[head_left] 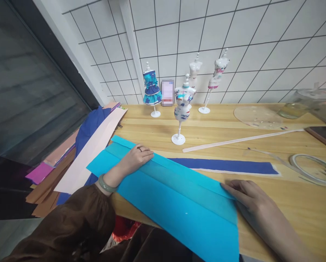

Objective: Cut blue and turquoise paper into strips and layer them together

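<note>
A long bright blue sheet point(176, 196), paper-like or cloth, lies slantwise over the table's front edge. A strip along its far side is folded over and shows a paler band. My left hand point(135, 158) rests with its fingers lying flat across the fold near the sheet's left end. At the far right corner, my right hand point(247, 198) pinches the sheet's edge between thumb and fingers. Behind the sheet lies a dark blue strip point(225, 166) with a pale border, partly covered by it.
A small dress form point(180, 139) stands past the sheet; another wears a blue dress point(152, 91). A propped phone point(167, 92) leans at the wall. Folded coloured sheets point(89, 153) hang at left. At right are a pale strip point(241, 140), a tape roll point(315, 169) and a glass cup point(293, 109).
</note>
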`<action>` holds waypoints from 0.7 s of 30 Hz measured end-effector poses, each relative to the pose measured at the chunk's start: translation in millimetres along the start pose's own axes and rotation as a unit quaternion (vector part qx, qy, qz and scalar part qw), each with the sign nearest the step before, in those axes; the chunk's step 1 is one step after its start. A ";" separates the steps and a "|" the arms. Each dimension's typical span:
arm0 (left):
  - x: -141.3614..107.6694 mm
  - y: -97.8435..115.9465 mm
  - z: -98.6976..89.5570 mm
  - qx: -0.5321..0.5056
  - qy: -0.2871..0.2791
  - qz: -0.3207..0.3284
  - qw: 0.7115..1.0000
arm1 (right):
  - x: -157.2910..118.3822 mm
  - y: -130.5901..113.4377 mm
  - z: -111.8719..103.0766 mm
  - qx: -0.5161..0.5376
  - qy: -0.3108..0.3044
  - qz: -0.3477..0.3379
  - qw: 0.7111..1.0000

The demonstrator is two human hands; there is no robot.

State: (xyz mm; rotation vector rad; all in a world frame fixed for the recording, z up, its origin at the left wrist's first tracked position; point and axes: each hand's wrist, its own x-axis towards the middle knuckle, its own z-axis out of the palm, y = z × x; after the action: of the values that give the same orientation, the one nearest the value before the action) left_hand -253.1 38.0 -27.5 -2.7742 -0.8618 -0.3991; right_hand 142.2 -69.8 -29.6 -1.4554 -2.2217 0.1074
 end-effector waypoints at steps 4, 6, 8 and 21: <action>-5.3 -0.1 2.3 0.021 0.005 0.003 1.000 | -10.5 13.0 7.1 -0.015 -0.039 -0.031 0.999; -7.1 -1.1 4.0 0.030 0.008 0.008 0.999 | -13.1 15.1 8.6 -0.020 -0.042 -0.036 0.998; -8.3 -2.1 5.5 0.034 0.022 0.018 0.999 | -13.9 14.7 8.7 -0.022 -0.045 -0.038 0.998; -13.5 -3.3 4.9 0.052 0.040 0.037 0.997 | -11.3 16.6 5.9 -0.022 -0.027 -0.084 0.996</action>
State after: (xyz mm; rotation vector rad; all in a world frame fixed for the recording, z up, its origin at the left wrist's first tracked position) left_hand -264.7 35.0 -36.0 -2.6658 -0.7389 -0.4358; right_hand 157.4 -71.5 -44.0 -1.2959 -2.3943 0.0438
